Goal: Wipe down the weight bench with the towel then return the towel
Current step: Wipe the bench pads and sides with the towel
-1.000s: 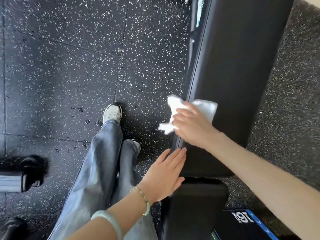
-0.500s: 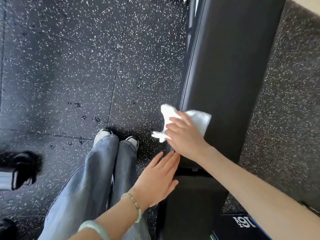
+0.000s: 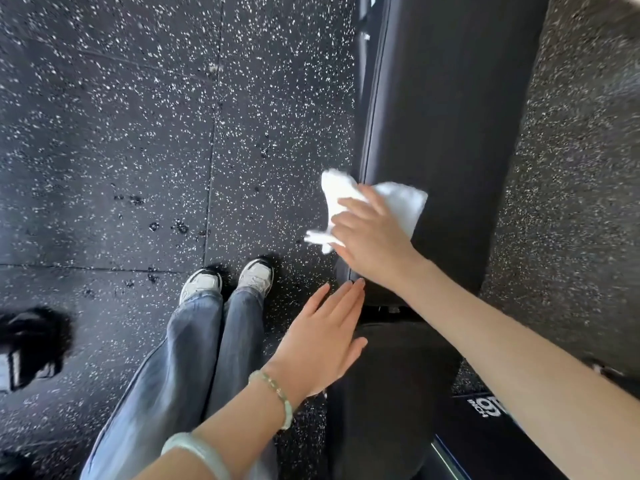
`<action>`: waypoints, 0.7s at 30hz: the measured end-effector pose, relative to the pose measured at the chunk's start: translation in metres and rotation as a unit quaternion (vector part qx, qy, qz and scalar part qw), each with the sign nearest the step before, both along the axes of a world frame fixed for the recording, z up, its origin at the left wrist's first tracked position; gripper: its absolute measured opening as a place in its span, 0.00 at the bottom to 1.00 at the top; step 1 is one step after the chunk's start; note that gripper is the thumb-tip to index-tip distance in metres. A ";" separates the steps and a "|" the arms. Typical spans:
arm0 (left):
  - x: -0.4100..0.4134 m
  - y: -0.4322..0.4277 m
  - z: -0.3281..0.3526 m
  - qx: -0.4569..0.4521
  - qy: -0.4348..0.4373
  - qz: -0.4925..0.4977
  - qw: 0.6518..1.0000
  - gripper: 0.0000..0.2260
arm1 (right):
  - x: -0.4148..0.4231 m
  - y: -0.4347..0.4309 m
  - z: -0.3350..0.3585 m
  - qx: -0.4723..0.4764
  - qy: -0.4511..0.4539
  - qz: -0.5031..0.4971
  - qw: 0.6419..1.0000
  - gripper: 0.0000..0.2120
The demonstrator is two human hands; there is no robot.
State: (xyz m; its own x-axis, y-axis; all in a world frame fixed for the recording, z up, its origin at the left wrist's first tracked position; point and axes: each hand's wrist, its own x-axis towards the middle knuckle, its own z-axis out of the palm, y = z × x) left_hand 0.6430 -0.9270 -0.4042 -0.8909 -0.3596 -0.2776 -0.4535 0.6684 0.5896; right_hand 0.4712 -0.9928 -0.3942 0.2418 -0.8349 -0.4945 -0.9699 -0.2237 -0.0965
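On the black rubber floor (image 3: 138, 133), flecked all over with white and cut by thin tile seams, a person stands in grey jeans (image 3: 180, 375) and pale shoes (image 3: 202, 285), toes pointing away. Just to their right the bench (image 3: 450, 116) runs from near to far, its long pad a smooth, dull black. A shorter seat pad (image 3: 391, 393) sits nearer, with a narrow gap between the two. Right of the bench the floor is a greyer, denser speckle (image 3: 571, 168).

The white towel (image 3: 398, 202) lies on the near left edge of the long pad, part flat on top, part bunched and hanging over the side. The right hand (image 3: 372, 244) presses on it, fingers curled round the bunched part. The left hand (image 3: 322, 344) lies flat at the left edge of the seat pad, fingers straight and together, holding nothing; a beaded bracelet (image 3: 277, 393) and a pale bangle (image 3: 201, 448) sit on that arm. At the far left of the floor is a dark, blurred shape (image 3: 31, 344) I cannot make out.
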 end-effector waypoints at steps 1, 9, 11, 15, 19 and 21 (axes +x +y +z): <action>0.002 0.000 -0.001 -0.001 0.001 0.006 1.000 0.27 | 0.008 0.014 0.001 0.024 -0.013 -0.002 1.000 0.09; 0.031 0.022 0.001 0.012 0.015 -0.034 0.999 0.27 | -0.009 -0.015 -0.004 0.000 0.035 -0.012 0.999 0.15; 0.040 0.033 0.001 0.013 0.022 -0.056 0.998 0.27 | -0.013 -0.030 -0.007 0.001 0.058 -0.024 0.998 0.18; 0.059 0.059 0.003 0.022 0.032 -0.106 0.994 0.27 | -0.001 -0.005 -0.009 0.000 0.046 -0.024 0.999 0.15; 0.077 0.085 0.005 0.010 0.028 -0.119 0.992 0.27 | 0.022 0.047 -0.005 -0.020 0.004 -0.012 1.000 0.06; 0.081 0.097 0.005 0.009 0.033 -0.117 0.993 0.27 | 0.032 0.072 -0.005 0.001 -0.011 0.019 1.000 0.05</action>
State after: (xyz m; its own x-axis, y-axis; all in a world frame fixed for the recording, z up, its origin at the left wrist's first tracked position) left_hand 0.7236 -0.8302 -0.3990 -0.9659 -0.1366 -0.2201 -0.2472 0.7405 0.6250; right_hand 0.5031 -0.9208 -0.3992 0.2852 -0.8241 -0.4895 -0.9580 -0.2609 -0.1189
